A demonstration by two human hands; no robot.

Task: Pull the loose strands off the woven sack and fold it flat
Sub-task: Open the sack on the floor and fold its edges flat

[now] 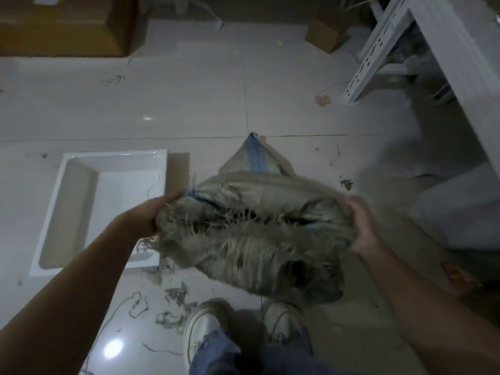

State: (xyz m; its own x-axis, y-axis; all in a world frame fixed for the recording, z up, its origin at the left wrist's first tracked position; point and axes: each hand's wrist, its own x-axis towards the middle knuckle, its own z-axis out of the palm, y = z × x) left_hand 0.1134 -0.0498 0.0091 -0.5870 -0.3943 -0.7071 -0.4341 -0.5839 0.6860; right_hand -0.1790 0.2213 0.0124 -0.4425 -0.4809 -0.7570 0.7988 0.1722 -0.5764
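Observation:
A grey woven sack (254, 231) with a blue stripe hangs in the air in front of me, above the tiled floor. Its open mouth faces me, and the frayed edges bristle with loose strands. My left hand (151, 215) grips the mouth's left edge. My right hand (361, 226) grips the right edge, blurred by motion. The sack's far end with the blue stripe (255, 155) droops toward the floor. Pulled strands (173, 307) lie scattered on the tiles near my white shoes (205, 328).
A white rectangular tray (81, 209) lies on the floor to the left. A white metal rack (422, 50) stands at the upper right. Cardboard boxes sit at the back left (62, 25) and back centre (324, 35).

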